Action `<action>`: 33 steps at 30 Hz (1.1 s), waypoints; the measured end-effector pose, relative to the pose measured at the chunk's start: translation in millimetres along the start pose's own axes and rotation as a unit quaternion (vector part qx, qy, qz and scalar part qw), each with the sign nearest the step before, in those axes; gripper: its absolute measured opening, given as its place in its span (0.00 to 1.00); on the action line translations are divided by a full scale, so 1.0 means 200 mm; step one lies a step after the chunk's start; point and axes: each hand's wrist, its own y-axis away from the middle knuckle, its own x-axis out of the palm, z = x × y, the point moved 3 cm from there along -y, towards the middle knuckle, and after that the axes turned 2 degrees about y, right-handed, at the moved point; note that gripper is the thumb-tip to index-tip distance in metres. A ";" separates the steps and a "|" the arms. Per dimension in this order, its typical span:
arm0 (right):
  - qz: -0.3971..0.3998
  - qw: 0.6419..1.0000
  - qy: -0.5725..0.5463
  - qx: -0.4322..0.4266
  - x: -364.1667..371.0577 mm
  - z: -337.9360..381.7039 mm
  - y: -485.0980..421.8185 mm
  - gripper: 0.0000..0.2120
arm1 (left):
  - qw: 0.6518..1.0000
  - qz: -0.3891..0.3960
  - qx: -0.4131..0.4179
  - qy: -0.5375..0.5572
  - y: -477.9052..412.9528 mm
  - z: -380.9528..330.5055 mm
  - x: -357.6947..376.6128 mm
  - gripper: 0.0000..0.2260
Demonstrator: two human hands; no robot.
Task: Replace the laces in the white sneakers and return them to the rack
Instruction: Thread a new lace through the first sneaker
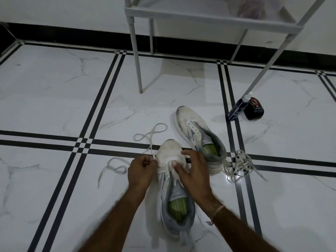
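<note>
A white sneaker [173, 195] with a grey collar and green insole lies on the tiled floor in front of me, toe pointing away. My left hand [141, 169] pinches a white lace [151, 136] at the shoe's left side, and the lace loops away across the floor. My right hand [193, 170] rests on the shoe's right side with its thumb pressing the tongue near the lowest eyelets. A second white sneaker [196, 131], without laces, lies just beyond to the right. A loose bundle of white laces [240, 165] lies right of it.
A white rack [209, 17] stands against the far wall, its legs reaching the floor behind the shoes. A dark bottle [238, 109] and a black tin [254, 108] sit by its right front leg. The floor is white marble tile with black stripes.
</note>
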 end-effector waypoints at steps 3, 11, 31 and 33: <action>0.026 0.995 0.040 -0.083 0.02 0.13 -0.04 0.15 | 0.981 0.081 -0.035 0.171 0.04 -0.08 0.01 0.08; 0.164 0.966 -0.197 0.038 0.00 0.33 -0.15 0.16 | 0.964 0.203 0.086 0.148 0.13 -0.28 0.00 0.15; 0.184 0.819 -0.461 0.288 -0.21 0.26 -0.22 0.10 | 0.953 0.124 0.276 -0.002 0.03 -0.26 -0.01 0.11; 0.163 0.828 -0.455 0.286 -0.24 0.22 -0.24 0.10 | 0.971 0.036 0.235 0.010 -0.08 -0.17 -0.18 0.15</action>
